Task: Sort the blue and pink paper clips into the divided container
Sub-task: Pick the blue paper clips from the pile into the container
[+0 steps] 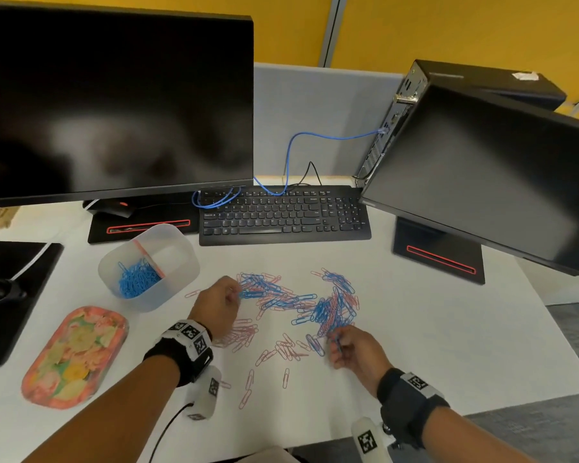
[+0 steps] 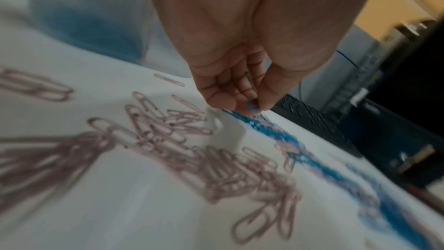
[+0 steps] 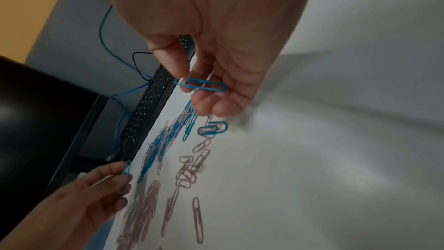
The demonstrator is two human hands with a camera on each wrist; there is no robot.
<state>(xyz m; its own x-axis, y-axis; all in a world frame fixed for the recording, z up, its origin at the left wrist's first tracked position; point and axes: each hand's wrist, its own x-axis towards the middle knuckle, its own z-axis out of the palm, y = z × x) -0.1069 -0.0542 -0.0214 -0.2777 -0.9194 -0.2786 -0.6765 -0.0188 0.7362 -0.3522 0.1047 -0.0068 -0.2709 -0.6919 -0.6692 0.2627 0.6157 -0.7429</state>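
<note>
1. Mid-sort, picking blues out of the mixed pile point(image 1: 298, 300) on the desk point(image 1: 432, 329). Both hands are working it at once.

2. Left hand point(image 1: 219, 304) is at the pile's left edge. The wrist cam shows thumb and fingertips point(image 2: 222, 102) pinched on a blue clip point(image 2: 252, 106), just off the desk, right over more blues.

3. Right hand point(image 1: 356, 350) is at the near right end of the pile. Thumb and forefinger are closed on a blue clip point(image 3: 200, 84), and it looks like there's at least one more tucked behind it against the fingers. Can't count them.

4. The tub point(image 1: 176, 262) sits left of the pile, near my left hand. The front-left compartment has a heap of blues point(image 1: 137, 279); the other side of the red-edged divider point(image 1: 149, 259) looks empty, so I'd say pinks haven't been started.

5. Pinks point(image 1: 238, 335) are mostly spread nearer me, partly separated from the tangle already.

6. Next, I reckon: carry these blues over and drop them on the blue side. The left hand has the short trip; the right has to cross over the pile. Watch for snagged clips. They hook together, and a pink could ride along.

7. Plenty of blues left, so nowhere near done.
</note>
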